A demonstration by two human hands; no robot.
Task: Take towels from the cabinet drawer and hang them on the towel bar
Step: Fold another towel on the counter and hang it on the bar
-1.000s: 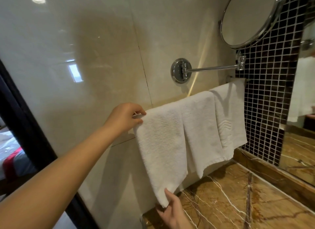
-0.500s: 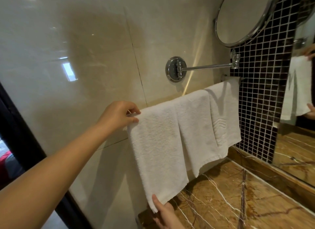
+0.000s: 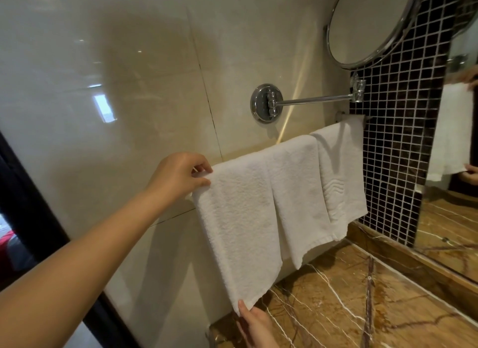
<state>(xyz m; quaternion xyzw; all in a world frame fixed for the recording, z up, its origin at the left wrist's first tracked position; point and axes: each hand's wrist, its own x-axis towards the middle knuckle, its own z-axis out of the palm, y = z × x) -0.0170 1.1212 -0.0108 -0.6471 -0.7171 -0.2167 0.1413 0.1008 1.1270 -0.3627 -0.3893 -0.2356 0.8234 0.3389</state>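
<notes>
Draw the nearest white terry towel gently taut between your two hands. Square its hem with the two white towels beside it, without dragging it off the chrome towel bar. It hangs at centre frame, above the brown marble counter. Your left hand, arm outstretched, pinches its top corner. Your right hand, at the bottom edge, pinches the lower corner, thumb in front.

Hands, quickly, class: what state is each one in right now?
Left hand: closed, pinching the top corner of the nearest towel.
Right hand: closed, pinching that towel's bottom corner.
</notes>
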